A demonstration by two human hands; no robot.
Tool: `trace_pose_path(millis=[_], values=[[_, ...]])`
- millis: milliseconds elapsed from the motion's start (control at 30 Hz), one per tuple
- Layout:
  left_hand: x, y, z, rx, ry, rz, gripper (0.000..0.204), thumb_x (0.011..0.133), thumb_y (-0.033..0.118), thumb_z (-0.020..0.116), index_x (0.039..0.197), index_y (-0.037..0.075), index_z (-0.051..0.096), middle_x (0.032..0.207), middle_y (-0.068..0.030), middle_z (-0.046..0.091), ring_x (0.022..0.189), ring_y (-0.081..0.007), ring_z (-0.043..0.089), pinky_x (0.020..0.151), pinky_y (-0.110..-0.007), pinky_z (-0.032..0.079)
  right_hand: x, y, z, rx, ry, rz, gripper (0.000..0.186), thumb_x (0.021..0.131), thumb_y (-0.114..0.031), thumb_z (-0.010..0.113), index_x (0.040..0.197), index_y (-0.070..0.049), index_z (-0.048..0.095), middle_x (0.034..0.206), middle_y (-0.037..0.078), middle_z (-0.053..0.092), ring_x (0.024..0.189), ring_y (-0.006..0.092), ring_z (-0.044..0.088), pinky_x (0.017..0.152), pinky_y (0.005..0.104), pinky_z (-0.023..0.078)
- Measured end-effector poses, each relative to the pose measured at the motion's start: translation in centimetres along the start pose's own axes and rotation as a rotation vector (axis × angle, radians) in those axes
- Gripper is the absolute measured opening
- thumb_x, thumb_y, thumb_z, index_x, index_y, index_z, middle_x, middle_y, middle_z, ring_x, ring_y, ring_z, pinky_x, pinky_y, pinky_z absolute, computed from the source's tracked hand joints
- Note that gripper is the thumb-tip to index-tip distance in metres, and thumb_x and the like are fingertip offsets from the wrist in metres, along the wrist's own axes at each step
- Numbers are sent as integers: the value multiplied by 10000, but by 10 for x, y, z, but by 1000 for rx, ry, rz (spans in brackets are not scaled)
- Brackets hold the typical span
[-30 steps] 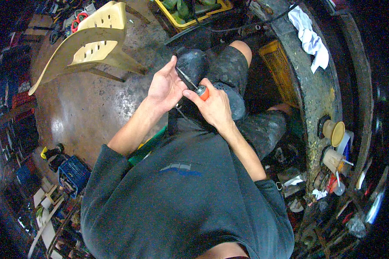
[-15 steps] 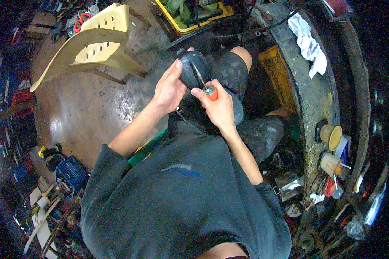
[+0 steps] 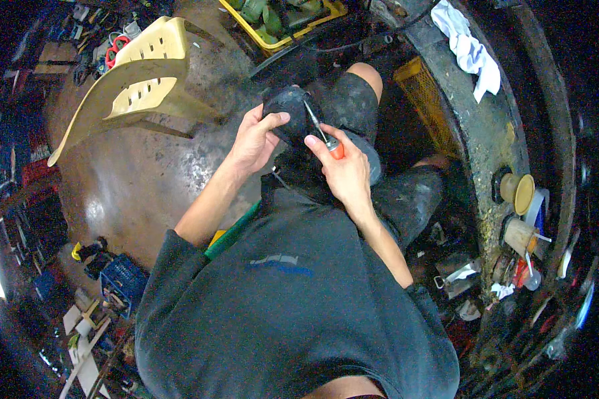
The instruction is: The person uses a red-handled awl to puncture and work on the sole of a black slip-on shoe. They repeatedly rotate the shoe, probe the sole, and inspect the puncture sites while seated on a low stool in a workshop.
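1. My left hand [image 3: 254, 141] wraps around a dark rounded part [image 3: 287, 117], thumb on top, held over my knees.
2. My right hand [image 3: 343, 174] is closed on a screwdriver with an orange handle [image 3: 325, 136]; the shaft angles up-left and its tip touches the part's right side.
3. The part sits between both hands, just above the right one.
4. Yellow plastic chair [image 3: 140, 86] is well apart, upper left.
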State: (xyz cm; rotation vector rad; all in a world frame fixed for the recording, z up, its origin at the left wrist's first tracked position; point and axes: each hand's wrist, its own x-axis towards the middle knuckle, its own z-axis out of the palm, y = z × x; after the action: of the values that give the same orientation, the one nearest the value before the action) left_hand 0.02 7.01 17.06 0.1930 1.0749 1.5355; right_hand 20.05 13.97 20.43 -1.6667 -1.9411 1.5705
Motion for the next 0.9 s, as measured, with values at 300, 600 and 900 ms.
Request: trace_pose_path(millis=[300, 600, 900], values=[[-7, 2, 3, -21, 5, -36, 313, 1065, 62, 648, 1371, 5, 673, 1293, -119, 775, 1164, -264, 759, 1057, -455, 608, 7, 4, 7, 27, 20, 25, 667, 929, -667, 804, 1324, -129, 795, 978, 261, 799, 970, 440, 791, 869, 507, 597], [-10, -6, 1, 46, -27, -18, 319, 1083, 71, 639, 1395, 4, 661, 1292, -117, 772, 1155, -236, 750, 1048, -400, 597, 14, 6, 10, 36, 0, -16, 697, 921, -690, 798, 1296, -103, 792, 927, 242, 790, 930, 439, 782, 863, 511, 595], [-11, -4, 6, 140, -66, 27, 314, 1112, 86, 619, 1412, 1, 654, 1296, -98, 764, 1164, -196, 734, 1015, -364, 596, 17, 11, 14, -3, 26, -106, 641, 958, -597, 822, 1313, -64, 783, 674, 86, 695, 616, 171, 699, 616, 367, 545]])
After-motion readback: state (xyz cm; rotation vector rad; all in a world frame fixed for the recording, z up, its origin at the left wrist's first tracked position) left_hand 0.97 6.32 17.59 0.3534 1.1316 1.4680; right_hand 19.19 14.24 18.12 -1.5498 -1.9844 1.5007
